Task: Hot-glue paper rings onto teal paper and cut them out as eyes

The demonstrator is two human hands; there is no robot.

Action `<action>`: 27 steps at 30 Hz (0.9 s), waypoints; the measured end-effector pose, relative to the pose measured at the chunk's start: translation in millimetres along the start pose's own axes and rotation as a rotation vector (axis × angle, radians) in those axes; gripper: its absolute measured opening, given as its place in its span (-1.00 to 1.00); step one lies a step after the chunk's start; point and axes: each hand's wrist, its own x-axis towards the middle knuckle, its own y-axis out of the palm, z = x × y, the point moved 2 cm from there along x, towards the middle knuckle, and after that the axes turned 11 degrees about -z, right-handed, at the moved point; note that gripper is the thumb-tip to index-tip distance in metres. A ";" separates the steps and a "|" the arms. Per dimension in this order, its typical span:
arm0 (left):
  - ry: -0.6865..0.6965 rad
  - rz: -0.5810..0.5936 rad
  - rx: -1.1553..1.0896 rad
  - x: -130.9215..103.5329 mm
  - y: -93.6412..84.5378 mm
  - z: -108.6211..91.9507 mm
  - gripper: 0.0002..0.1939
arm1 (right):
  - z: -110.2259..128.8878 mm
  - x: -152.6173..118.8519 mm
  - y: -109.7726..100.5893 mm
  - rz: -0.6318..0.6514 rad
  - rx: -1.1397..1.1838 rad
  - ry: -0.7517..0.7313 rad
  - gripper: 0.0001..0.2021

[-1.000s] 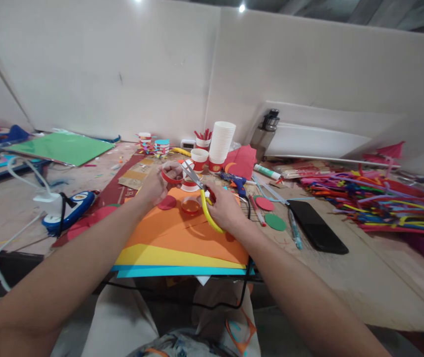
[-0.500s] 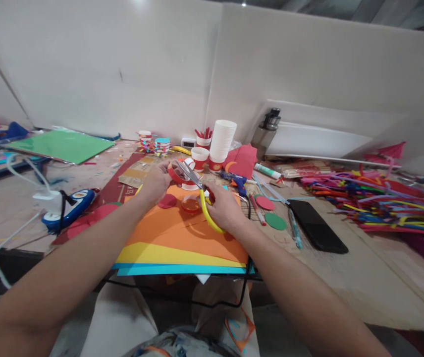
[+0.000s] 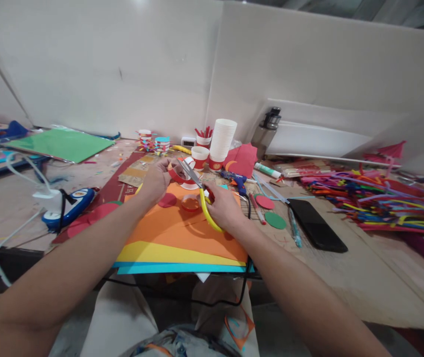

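Observation:
My right hand [image 3: 222,202] grips yellow-handled scissors [image 3: 212,218], their blades pointing up and to the left. My left hand [image 3: 159,179] pinches a curled red strip [image 3: 176,174], which looks cut from a paper cup, close beside the blades. Below both hands lie orange paper sheets [image 3: 160,225] with yellow paper [image 3: 141,252] and blue paper [image 3: 197,267] under them. A red paper disc [image 3: 167,200] and a small red-edged ring [image 3: 190,203] rest on the orange sheet. Just behind the blades stands a red-and-white paper cup [image 3: 199,156].
A tall stack of paper cups [image 3: 224,141] stands behind, near a blue glue gun [image 3: 238,182]. To the right lie a black phone [image 3: 316,225], a green disc [image 3: 275,220] and heaped pipe cleaners [image 3: 390,198]. A blue-and-white device [image 3: 74,206] with cables sits left.
Almost nothing differs. The scissor blades and the red strip have shifted very slightly; both hands keep their hold.

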 end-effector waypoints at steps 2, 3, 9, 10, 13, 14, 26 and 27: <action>-0.017 -0.003 -0.002 -0.7 0.6 -0.5 -0.66 | 1.3 0.0 -0.8 0.009 -0.015 0.008 -0.70; -0.024 -0.005 -0.004 -0.8 0.8 -0.6 -0.66 | 2.0 0.1 -1.3 0.011 -0.023 0.014 -0.71; -0.055 -0.003 0.008 -0.3 -1.4 -0.2 -0.74 | 6.4 -0.3 -3.9 0.011 -0.029 0.014 -0.72; -0.061 0.011 0.012 -0.3 -1.6 -0.8 -0.74 | 6.7 -0.5 -4.1 0.011 -0.029 0.014 -0.73; -0.084 0.062 0.023 -0.9 -1.4 -3.8 -0.74 | 6.4 -1.4 -4.4 0.009 -0.033 0.019 -0.74; -0.093 0.070 0.023 -1.1 -1.3 -4.9 -0.74 | 6.1 -1.7 -4.3 0.008 -0.034 0.019 -0.74; -0.034 0.054 0.018 5.7 -10.8 -1.1 -0.65 | 1.0 -1.5 -4.0 -0.015 -0.082 0.004 -0.77; -0.018 0.044 0.013 6.1 -11.3 -1.6 -0.65 | 0.8 -1.6 -4.1 -0.017 -0.076 -0.004 -0.78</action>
